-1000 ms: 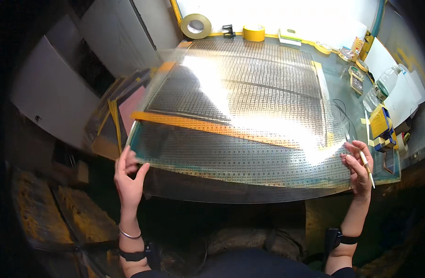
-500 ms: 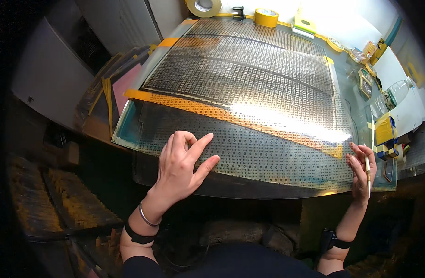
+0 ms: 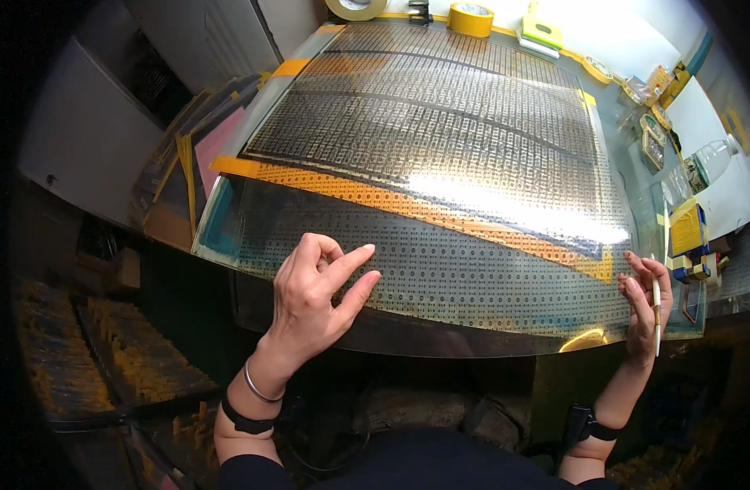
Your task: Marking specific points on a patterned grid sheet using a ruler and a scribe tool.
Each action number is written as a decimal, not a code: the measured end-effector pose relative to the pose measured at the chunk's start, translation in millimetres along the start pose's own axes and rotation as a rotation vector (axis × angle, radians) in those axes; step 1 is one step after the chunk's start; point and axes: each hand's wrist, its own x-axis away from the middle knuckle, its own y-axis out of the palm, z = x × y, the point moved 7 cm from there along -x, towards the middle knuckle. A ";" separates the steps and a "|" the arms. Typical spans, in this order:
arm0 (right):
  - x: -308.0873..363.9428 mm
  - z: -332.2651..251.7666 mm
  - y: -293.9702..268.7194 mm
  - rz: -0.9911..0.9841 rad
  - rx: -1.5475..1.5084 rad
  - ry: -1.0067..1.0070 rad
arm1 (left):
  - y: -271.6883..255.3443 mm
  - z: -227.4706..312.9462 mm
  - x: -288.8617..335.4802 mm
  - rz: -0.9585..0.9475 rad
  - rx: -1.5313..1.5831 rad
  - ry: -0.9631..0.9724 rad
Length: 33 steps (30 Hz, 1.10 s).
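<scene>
head: hands (image 3: 308, 296) (image 3: 645, 309) closer-set than 1s ago

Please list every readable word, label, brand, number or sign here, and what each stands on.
None can be read.
Patterned sheet: rows of tiny marks, too small.
Yellow tape roll: any print on its core, too small.
Clear bottle: any print on it, too blurred.

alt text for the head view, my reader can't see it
A person's open left hand is over the near part of a glossy patterned sheet; the right hand, by its near right corner, holds a slim white stick. An orange band slants across the sheet, a yellow tape roll behind.
</scene>
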 end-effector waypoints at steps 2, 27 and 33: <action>0.2 -0.4 -0.5 0.000 -0.001 -0.001 | 0.9 -0.3 0.9 -0.033 -0.004 0.000; 18.4 -72.9 79.6 -0.192 -0.110 -0.188 | -25.9 -3.1 38.3 -0.260 -0.033 0.071; 42.0 -55.8 198.8 -0.677 -0.122 0.257 | -22.7 8.7 42.0 -0.216 -0.018 0.118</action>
